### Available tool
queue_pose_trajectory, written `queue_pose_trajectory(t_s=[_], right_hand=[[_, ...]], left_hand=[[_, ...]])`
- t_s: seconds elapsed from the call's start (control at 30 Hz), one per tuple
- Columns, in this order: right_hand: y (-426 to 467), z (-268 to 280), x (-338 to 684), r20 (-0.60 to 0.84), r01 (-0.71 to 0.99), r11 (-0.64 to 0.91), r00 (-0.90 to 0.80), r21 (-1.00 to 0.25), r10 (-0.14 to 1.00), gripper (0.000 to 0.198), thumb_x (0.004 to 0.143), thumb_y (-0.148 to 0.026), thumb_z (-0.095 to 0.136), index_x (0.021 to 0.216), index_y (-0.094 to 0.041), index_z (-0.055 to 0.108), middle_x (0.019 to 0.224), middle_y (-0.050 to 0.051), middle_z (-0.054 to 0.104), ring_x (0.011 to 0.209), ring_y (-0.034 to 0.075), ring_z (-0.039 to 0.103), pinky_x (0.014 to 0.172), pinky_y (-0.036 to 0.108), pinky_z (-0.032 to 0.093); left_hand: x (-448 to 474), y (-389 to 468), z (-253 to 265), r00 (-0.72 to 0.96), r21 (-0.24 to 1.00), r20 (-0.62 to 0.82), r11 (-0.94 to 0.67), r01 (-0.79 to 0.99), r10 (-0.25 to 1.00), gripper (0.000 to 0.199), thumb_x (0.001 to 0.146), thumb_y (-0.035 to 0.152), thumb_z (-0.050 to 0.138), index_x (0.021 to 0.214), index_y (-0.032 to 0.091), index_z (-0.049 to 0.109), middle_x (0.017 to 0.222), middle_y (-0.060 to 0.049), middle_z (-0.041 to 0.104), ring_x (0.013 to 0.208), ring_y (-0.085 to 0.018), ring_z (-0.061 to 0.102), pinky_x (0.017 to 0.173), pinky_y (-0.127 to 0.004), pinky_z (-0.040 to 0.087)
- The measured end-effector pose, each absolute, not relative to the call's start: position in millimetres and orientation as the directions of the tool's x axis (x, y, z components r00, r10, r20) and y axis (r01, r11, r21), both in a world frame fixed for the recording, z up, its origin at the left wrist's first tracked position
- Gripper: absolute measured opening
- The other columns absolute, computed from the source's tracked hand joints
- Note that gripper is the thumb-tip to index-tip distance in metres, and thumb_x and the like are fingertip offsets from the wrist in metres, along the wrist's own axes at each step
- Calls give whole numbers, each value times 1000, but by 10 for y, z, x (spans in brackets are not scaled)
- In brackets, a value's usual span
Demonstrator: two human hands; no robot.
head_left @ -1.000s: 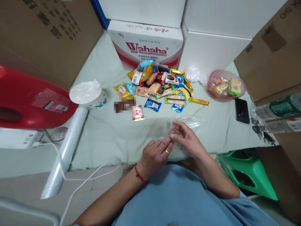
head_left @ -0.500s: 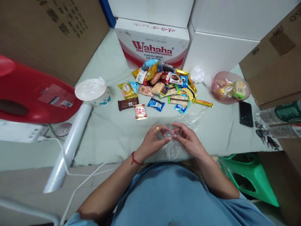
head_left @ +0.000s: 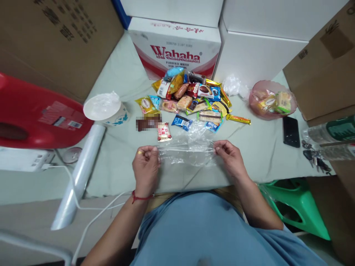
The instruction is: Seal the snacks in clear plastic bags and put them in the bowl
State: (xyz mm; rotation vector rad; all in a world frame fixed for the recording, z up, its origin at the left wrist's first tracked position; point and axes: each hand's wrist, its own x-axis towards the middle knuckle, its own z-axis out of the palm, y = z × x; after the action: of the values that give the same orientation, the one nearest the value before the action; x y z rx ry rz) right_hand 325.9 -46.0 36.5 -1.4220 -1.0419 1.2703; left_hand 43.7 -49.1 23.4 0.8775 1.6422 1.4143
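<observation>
A thin, clear plastic cover (head_left: 183, 157) is stretched out above the front of the table, its taut, elastic-looking edge running between my two hands. My left hand (head_left: 146, 166) pinches its left end between thumb and fingers. At the other end, my right hand (head_left: 227, 155) grips the edge in a similar pinch. The far part of the film reaches toward several wrapped snacks (head_left: 191, 96) piled in front of the Wahaba-side boxes. Closest to my left hand lies a small white-and-red snack packet (head_left: 164, 132), with a blue packet (head_left: 181, 122) beyond the film.
To the left stand a paper tub (head_left: 107, 109) with clear plastic in its mouth, a film roll (head_left: 80, 177) and a red jug (head_left: 41, 111). On the right are a pink bowl (head_left: 253, 105) holding snacks, a phone (head_left: 291, 132), keys (head_left: 314, 159) and a green stool (head_left: 307, 210).
My hands have moved apart, the left one further, drawing the bunched plastic cover out into a wide, taut span. The snacks stay where they were.
</observation>
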Motion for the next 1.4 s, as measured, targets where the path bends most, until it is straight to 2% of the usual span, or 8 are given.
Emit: queue_pose_trajectory(t_s=[0.17, 0.27, 0.53, 0.7, 0.77, 0.87, 1.0, 1.4], right_hand=[[-521, 364, 3497, -184, 313, -134, -138, -940, 973, 35, 85, -47, 79, 113, -26, 77, 109, 7, 77, 99, 25, 69, 93, 41, 53], [-449, 531, 3565, -116, 447, 15, -264, -894, 957, 41, 89, -49, 78, 125, -30, 76, 124, 8, 75, 114, 29, 68, 103, 46, 49], [-49, 501, 3095, -58, 607, 144, -301, -782, 952, 12, 93, -37, 76, 93, -25, 78, 80, 3, 70, 76, 20, 61, 75, 33, 43], [-65, 424, 2886, 11, 664, 255, -348, -703, 937, 6, 95, -21, 71, 92, -22, 76, 80, 3, 67, 78, 20, 59, 78, 32, 42], [-98, 421, 2865, 47, 666, 300, -369, -683, 928, 7, 96, -20, 70, 93, -21, 76, 80, 4, 67, 80, 20, 59, 79, 33, 43], [-134, 419, 2888, 120, 616, 339, -368, -711, 922, 7, 97, -23, 70, 94, -21, 77, 86, 5, 67, 86, 21, 61, 83, 33, 46], [-157, 412, 3008, 146, 478, 225, -196, -849, 970, 13, 99, -30, 65, 95, -21, 74, 93, 5, 68, 87, 19, 63, 79, 30, 49], [-218, 281, 3464, -124, 395, -189, 185, -899, 975, 32, 101, -57, 55, 95, -25, 58, 60, -5, 62, 53, 17, 56, 58, 28, 46]], left_hand=[[358, -741, 198, -332, 921, -26, 151, 358, 943, 23, 85, 38, 75, 101, 21, 73, 77, 3, 58, 67, -15, 54, 66, -27, 46], [348, -781, 246, -193, 874, 53, 48, 483, 980, 48, 80, 32, 72, 127, 24, 71, 109, -4, 65, 96, -22, 64, 89, -35, 53], [339, -692, 222, 113, 830, -33, -36, 557, 993, 83, 69, 19, 64, 152, 20, 54, 143, -14, 61, 135, -35, 58, 120, -53, 45], [471, -627, 325, 215, 757, -124, -48, 652, 969, 91, 77, 52, 78, 155, 17, 47, 160, -20, 51, 148, -40, 48, 124, -58, 40], [550, -581, 395, 136, 716, -131, -1, 698, 982, 90, 76, 64, 77, 148, 16, 52, 154, -20, 57, 143, -40, 53, 119, -56, 45], [647, -507, 442, -8, 705, -98, 75, 705, 995, 50, 92, 60, 60, 120, 19, 66, 114, -12, 75, 105, -29, 71, 96, -43, 55], [693, -443, 378, -89, 785, -119, 149, 601, 989, 32, 101, 49, 43, 83, 26, 57, 59, 3, 57, 57, -18, 58, 64, -30, 46], [668, -273, 221, -304, 897, -184, 286, 338, 935, 27, 104, 45, 42, 85, 27, 49, 55, 7, 54, 46, -15, 57, 54, -28, 44]])
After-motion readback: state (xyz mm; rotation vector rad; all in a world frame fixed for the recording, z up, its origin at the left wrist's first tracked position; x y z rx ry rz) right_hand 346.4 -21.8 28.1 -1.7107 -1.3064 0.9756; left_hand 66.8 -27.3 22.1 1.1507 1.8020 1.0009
